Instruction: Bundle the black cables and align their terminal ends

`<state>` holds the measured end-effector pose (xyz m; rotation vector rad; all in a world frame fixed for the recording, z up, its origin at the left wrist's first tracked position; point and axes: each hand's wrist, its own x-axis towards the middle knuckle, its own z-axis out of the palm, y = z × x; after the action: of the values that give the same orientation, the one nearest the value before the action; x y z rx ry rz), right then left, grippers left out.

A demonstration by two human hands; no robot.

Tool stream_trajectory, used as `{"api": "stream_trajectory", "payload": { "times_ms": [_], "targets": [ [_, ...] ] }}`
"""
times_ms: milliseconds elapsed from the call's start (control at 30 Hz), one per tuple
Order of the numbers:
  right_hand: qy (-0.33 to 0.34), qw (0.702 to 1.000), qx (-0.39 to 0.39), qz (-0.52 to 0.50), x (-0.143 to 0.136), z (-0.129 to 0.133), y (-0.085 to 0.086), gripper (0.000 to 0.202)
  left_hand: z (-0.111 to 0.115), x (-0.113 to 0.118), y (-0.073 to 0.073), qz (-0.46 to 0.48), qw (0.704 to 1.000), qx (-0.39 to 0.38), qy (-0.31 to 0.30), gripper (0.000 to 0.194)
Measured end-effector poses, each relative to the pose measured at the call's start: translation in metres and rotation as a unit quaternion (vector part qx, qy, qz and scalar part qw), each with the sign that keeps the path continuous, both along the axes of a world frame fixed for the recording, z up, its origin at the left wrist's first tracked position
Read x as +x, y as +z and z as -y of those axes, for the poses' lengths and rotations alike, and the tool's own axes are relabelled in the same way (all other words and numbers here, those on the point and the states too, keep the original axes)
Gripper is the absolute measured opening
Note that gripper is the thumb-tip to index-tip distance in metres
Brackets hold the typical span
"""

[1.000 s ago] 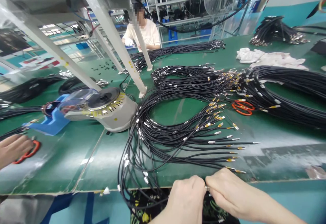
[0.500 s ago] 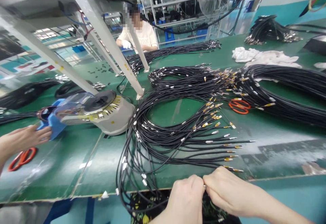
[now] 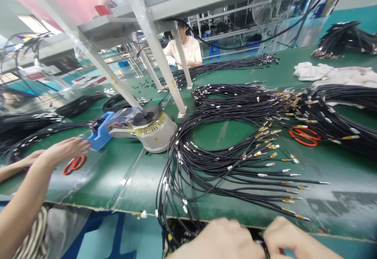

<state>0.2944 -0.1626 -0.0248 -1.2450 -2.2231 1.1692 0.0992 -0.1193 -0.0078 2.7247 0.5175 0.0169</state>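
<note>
At the bottom edge of the view, my left hand [image 3: 219, 239] is closed, blurred by motion, with its back towards me. My right hand [image 3: 291, 237] lies just right of it, thumb and finger pinched together. Between the two hands shows a short piece of black cable [image 3: 266, 248] with a silvery bit; the fingers hide most of it. Just beyond them, on the green table [image 3: 141, 196], spreads a looped bundle of black cables [image 3: 203, 160], their ends carrying yellow and white tags. Some of its loops hang over the table's front edge near my left hand.
Orange-handled scissors [image 3: 304, 136] lie right of the bundle, another orange-handled pair [image 3: 74, 165] at left. A round tape dispenser [image 3: 156, 133] stands beside a blue tape holder [image 3: 101, 135], where a co-worker's hand [image 3: 69, 149] reaches. White shelf posts [image 3: 167, 66] rise behind. Another person [image 3: 188, 48] sits opposite.
The view has swung left, so the table's things sit further right. My hands have moved apart and lower in the picture. More of the co-worker's arms shows at left.
</note>
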Motion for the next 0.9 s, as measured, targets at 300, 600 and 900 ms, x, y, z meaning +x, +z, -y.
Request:
{"api": "stream_trajectory", "payload": {
  "times_ms": [300, 600, 900],
  "targets": [
    [-0.082, 0.997, 0.009, 0.004, -0.014, -0.011, 0.003, 0.031, -0.044, -0.007, -0.008, 0.009, 0.952, 0.064, 0.301, 0.021],
    [-0.162, 0.976, 0.145, -0.023, -0.026, -0.010, -0.003, 0.015, -0.027, -0.046, 0.003, 0.103, 0.940, -0.011, 0.324, 0.021],
    [-0.134, 0.957, 0.258, 0.008, -0.040, -0.033, -0.015, 0.023, -0.029, -0.045, -0.018, 0.173, 0.918, -0.014, 0.356, 0.018]
  ]
}}
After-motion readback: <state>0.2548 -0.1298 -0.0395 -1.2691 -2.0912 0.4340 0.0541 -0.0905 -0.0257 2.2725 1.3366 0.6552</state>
